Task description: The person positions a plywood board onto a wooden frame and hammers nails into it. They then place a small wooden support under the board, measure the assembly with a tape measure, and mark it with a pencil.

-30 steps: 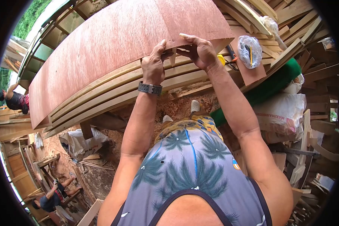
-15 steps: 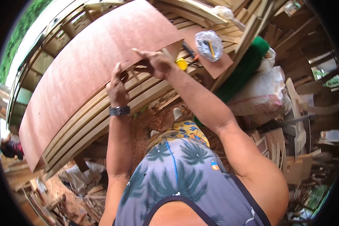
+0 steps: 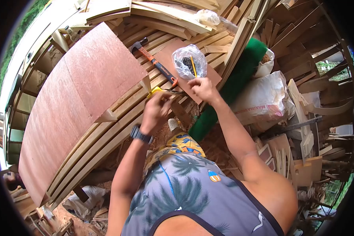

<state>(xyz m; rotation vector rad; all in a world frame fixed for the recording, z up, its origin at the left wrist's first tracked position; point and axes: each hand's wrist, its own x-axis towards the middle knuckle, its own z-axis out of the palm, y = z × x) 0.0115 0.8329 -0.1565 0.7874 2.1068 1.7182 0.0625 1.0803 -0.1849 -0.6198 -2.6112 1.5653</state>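
My left hand (image 3: 157, 112), with a dark watch on the wrist, is raised over the stacked boards, fingers curled. Anything within them is hidden. A yellow tape measure (image 3: 156, 91) with a black strap shows just beyond its fingertips. Over a small reddish plywood piece (image 3: 210, 75), my right hand (image 3: 203, 89) has its fingers drawn together; I cannot see what is between them. Close beyond it sits a clear plastic bag (image 3: 178, 59) of dark nails, with a yellow pencil (image 3: 193, 66) on it. An orange-and-black hammer (image 3: 157, 65) lies left of the bag.
A large reddish plywood sheet (image 3: 78, 82) rests on long wooden boards (image 3: 102, 145) at left. To the right are a rolled green mesh (image 3: 240, 76), a white sack (image 3: 263, 96) and wood scraps. Reddish ground with offcuts lies below.
Both hands have left the edge of the plywood sheet and moved right, toward the tape measure and the bag of nails. The view has shifted right, bringing the whole hammer into sight.
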